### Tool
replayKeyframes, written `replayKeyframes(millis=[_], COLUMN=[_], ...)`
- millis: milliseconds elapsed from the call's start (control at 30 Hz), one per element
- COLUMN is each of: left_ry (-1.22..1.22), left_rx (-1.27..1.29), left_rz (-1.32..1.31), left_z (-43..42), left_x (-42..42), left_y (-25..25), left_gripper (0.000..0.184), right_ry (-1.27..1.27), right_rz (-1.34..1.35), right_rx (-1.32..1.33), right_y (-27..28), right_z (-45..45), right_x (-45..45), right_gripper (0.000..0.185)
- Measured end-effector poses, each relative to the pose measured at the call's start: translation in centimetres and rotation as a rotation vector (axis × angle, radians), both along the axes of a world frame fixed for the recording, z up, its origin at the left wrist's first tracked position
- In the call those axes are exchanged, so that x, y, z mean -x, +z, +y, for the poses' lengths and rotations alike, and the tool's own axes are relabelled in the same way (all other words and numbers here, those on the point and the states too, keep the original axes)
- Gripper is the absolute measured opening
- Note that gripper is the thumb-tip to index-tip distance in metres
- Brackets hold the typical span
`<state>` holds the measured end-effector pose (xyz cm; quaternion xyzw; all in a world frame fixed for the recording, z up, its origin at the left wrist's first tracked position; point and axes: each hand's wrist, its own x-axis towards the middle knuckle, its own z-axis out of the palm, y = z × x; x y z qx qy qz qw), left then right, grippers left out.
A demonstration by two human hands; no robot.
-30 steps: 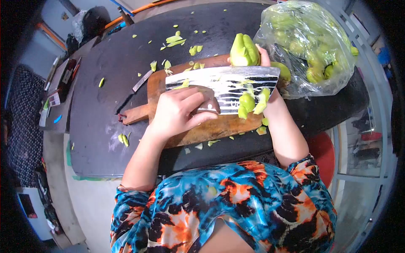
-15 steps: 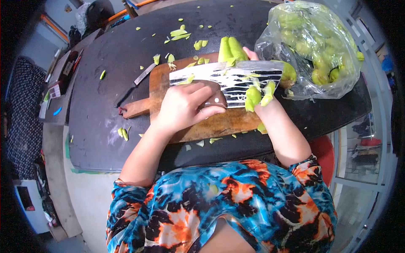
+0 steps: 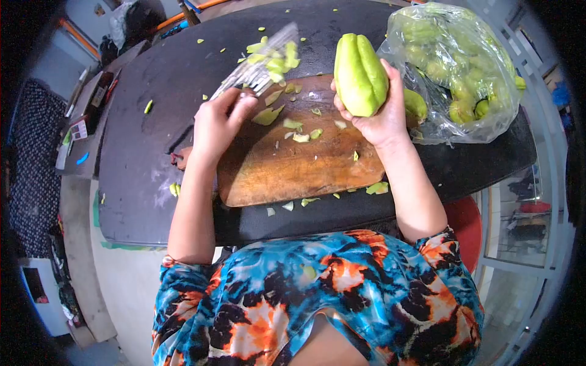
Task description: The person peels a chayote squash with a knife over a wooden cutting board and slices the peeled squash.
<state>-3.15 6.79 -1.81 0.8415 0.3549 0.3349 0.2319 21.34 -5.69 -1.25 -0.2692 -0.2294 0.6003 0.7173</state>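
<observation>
My left hand is closed around the handle of a cleaver. Its blade, smeared by motion, points away over the far left edge of the cutting board, with green scraps on or beneath it. In my right hand a pale green chayote is held upright, fingers wrapped round its sides, above the board's right end. The wooden cutting board carries several peel pieces.
At the back right, a clear plastic bag full of chayotes rests on the dark table. Another chayote lies beside the bag, partly behind my right hand. Scraps are scattered around the board, and a red stool stands below the table's right side.
The cleaver has swung left and away from the chayote, its blade turning to point at the far side. My right hand has turned the chayote upright and brought it into full view.
</observation>
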Motion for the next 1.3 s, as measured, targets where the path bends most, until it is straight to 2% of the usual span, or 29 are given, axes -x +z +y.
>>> replayKeyframes(millis=[33, 100, 133, 167, 267, 300, 367, 500, 633, 700, 767, 833, 867, 967, 1000, 1100, 1233, 1300], left_ry=[0.034, -0.082, -0.153, -0.243, -0.471, -0.515, -0.580, -0.593, -0.596, -0.596, -0.549, -0.461, -0.442, -0.430, -0.433, -0.444, -0.439, -0.457], left_rx=[0.097, -0.069, 0.010, -0.085, -0.224, -0.284, -0.350, -0.318, -0.319, -0.281, -0.228, -0.214, -0.216, -0.263, -0.255, -0.250, -0.259, -0.282], left_rz=[-0.070, -0.129, -0.142, -0.073, 0.032, 0.110, 0.054, 0.025, 0.000, 0.075, 0.119, 0.028, 0.038, 0.078, 0.052, 0.023, 0.034, 0.015], left_z=[0.0, -0.8, -1.8, -2.8, -5.5, -6.2, -7.2, -7.7, -7.8, -7.5, -6.6, -5.3, -5.8, -5.4, -5.2, -5.1, -6.3, -6.5], left_x=[0.1, -0.2, -0.4, -0.7, -1.8, -2.0, -2.9, -3.1, -3.2, -2.9, -2.6, -2.3, -2.3, -2.2, -2.2, -2.1, -2.6, -3.1], left_y=[0.3, 0.2, 0.2, 0.9, 2.1, 2.6, 2.8, 2.8, 2.7, 2.6, 2.1, 1.6, 1.9, 1.9, 1.7, 1.1, 1.9, 1.5], left_gripper=[0.027, 0.028, 0.030, 0.032, 0.036, 0.037, 0.036, 0.034, 0.034, 0.039, 0.043, 0.043, 0.044, 0.043, 0.042, 0.040, 0.038, 0.038], right_ry=[0.006, -0.074, -0.115, -0.119, -0.043, 0.166, 0.099, 0.089, 0.082, -0.018, 0.317, -0.003, 0.130, 0.074, 0.126, -0.020, 0.110, 0.158], right_rz=[-0.004, 0.033, 0.053, 0.080, 0.187, 0.380, 0.091, 0.087, 0.131, 0.101, 0.345, 0.348, 0.343, 0.364, 0.362, 0.223, 0.377, 0.307], right_rx=[-0.028, 0.017, 0.042, 0.065, -0.137, -0.288, -0.140, -0.005, 0.002, -0.032, -0.228, -0.083, -0.205, -0.103, -0.140, -0.128, -0.152, -0.253], right_y=[0.0, -0.2, -0.3, -0.3, -3.1, -2.3, -1.4, -0.6, 0.4, 0.2, -1.6, -3.6, -3.8, -4.1, -3.9, -4.3, -5.1, -5.3], right_z=[0.0, 0.1, 0.2, 0.0, 1.3, 0.6, -0.1, -0.1, -0.9, -1.0, 0.1, 1.2, 1.1, 1.5, 1.3, 1.5, 1.5, 1.4], right_x=[-0.4, -0.2, 0.0, 0.2, -0.6, -0.1, 0.2, 0.8, 1.9, 2.5, 0.1, -0.1, -0.4, -0.4, -0.4, 0.0, -0.1, 0.8], right_gripper=[0.050, 0.049, 0.049, 0.046, 0.046, 0.050, 0.052, 0.053, 0.049, 0.045, 0.039, 0.037, 0.035, 0.036, 0.036, 0.037, 0.039, 0.041])
